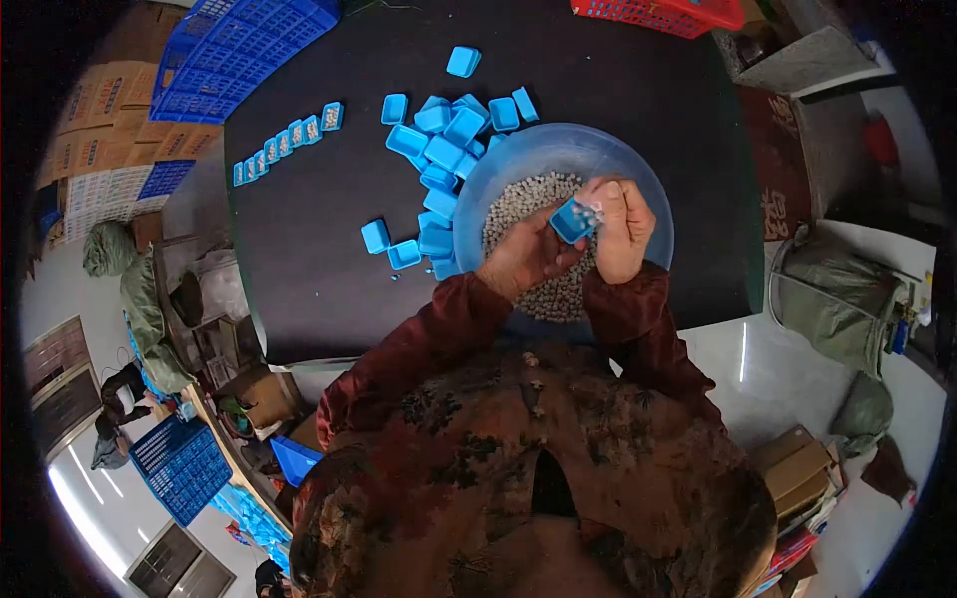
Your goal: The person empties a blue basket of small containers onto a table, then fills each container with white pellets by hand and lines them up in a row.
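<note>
My left hand (523,256) grips a small blue plastic box (568,225), tilted with its opening upward, above a wide translucent bowl (653,179). Pale round beads (538,189) fill much of the bowl's bottom. Close against the box is my right hand (626,231), its fingers curled together at the box's opening. Pale and pinkish beads, partly blurred, show at those fingers and over the box. Beside the bowl on the left lies a loose pile of similar blue boxes (446,151), some upside down.
On the black tabletop (329,239), a row of bead-filled blue boxes (284,146) stands at the left. A blue crate (239,50) is at the back left, a red basket (658,14) at the back right. Stacked cartons (105,100) stand beyond the left edge.
</note>
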{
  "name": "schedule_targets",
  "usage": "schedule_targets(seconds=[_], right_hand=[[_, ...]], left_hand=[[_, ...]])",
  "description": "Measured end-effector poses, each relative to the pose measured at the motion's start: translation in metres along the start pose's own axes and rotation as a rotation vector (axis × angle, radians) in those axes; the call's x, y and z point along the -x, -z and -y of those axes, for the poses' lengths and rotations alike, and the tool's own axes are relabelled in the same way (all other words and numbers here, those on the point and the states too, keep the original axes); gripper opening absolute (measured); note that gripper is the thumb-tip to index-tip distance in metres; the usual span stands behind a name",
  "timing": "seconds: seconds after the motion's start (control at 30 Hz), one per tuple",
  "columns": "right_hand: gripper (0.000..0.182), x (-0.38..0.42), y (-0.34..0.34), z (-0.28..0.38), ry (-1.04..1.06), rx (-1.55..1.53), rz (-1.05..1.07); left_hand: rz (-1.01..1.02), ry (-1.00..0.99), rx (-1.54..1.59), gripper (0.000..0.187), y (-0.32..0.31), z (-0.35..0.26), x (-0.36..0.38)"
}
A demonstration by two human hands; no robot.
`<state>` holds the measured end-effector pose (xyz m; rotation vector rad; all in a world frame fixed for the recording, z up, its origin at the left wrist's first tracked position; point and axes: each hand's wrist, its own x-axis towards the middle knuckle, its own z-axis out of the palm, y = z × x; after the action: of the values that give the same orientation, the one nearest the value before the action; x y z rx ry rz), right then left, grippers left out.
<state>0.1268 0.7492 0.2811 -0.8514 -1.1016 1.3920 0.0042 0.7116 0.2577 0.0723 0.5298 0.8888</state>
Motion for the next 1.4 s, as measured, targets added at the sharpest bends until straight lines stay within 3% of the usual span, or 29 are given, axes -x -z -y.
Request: schedule_targets(seconds=[0.07, 0.13, 0.2, 0.23, 0.4, 0.47, 0.5, 0.57, 0.6, 0.67, 0.8, 0.87, 0.9, 0.97, 1.03, 1.1, 1.13, 1.2, 1.23, 1.3, 1.4], right_hand=[[0.023, -0.002, 0.000, -0.004, 0.045, -0.027, -0.008], [0.023, -0.008, 0.006, -0.009, 0.094, -0.048, -0.024], [0.023, -0.014, 0.017, -0.014, 0.131, 0.373, -0.097], [0.023, -0.014, 0.020, -0.016, 0.129, 0.376, -0.095], [0.025, -0.006, 0.030, -0.031, -0.263, 0.455, 0.295], [0.025, -0.002, 0.025, -0.038, -0.383, 0.369, 0.209], [0.025, -0.001, 0.023, -0.041, -0.498, 0.277, 0.122], [0.024, -0.002, 0.022, -0.044, -0.524, 0.289, 0.128], [0.023, -0.001, 0.022, -0.046, -0.549, 0.297, 0.136], [0.023, 0.000, 0.022, -0.058, -0.525, 0.344, 0.172], [0.024, -0.002, 0.011, -0.048, -0.526, 0.305, 0.193], [0.022, -0.007, -0.002, -0.025, -0.580, 0.211, 0.164], [0.020, -0.008, -0.006, -0.018, -0.629, 0.116, 0.136], [0.023, -0.003, 0.002, -0.016, -0.625, 0.150, 0.041], [0.026, 0.006, 0.030, -0.032, -0.628, 0.184, -0.056], [0.032, 0.026, 0.074, -0.079, -0.248, 0.855, 0.354], [0.032, 0.033, 0.075, -0.084, -0.246, 0.852, 0.356], [0.038, 0.057, 0.070, -0.081, -0.137, 1.431, 0.648], [0.038, 0.064, 0.066, -0.079, -0.145, 1.429, 0.649], [0.049, 0.068, 0.049, -0.073, 0.067, 1.485, 0.622], [0.058, 0.068, 0.030, -0.065, 0.139, 1.486, 0.667]], left_hand=[[-0.104, 0.021, 0.054, 0.028, 0.000, -0.001, -0.001], [-0.059, 0.034, 0.048, 0.029, 0.006, -0.005, -0.001], [-0.013, 0.043, 0.042, 0.029, 0.011, -0.007, -0.003], [0.024, 0.034, 0.029, 0.031, 0.013, -0.008, -0.003], [0.165, 0.071, 0.068, 0.028, 0.011, -0.021, 0.004], [-0.491, -0.181, -0.736, 0.035, -0.022, -0.027, 0.019], [-0.491, -0.176, -0.730, 0.035, -0.015, -0.025, 0.017], [-0.322, -0.658, -1.299, 0.051, 0.003, -0.022, 0.009], [-0.327, -0.654, -1.296, 0.051, 0.009, -0.023, 0.009], [-0.219, -0.652, -1.648, 0.051, 0.018, -0.025, 0.011], [-0.209, -0.838, -1.767, 0.052, 0.024, -0.030, 0.012], [-0.270, -0.554, -1.608, 0.048, 0.012, -0.035, 0.020], [-0.269, -0.553, -1.610, 0.048, 0.006, -0.041, 0.024], [-0.289, -0.760, -1.721, 0.049, -0.005, -0.052, 0.031], [-0.269, -0.757, -1.748, 0.050, -0.015, -0.054, 0.041], [-0.259, -0.756, -1.777, 0.051, -0.009, -0.051, 0.045], [-0.306, -0.699, -1.854, 0.051, 0.007, -0.047, 0.044], [-0.347, -0.628, -1.928, 0.052, 0.018, -0.046, 0.044], [-0.376, -0.617, -1.864, 0.051, 0.018, -0.047, 0.046], [-0.412, -0.612, -1.804, 0.049, 0.014, -0.052, 0.048], [-0.368, -0.724, -1.745, 0.045, 0.011, -0.063, 0.050]])
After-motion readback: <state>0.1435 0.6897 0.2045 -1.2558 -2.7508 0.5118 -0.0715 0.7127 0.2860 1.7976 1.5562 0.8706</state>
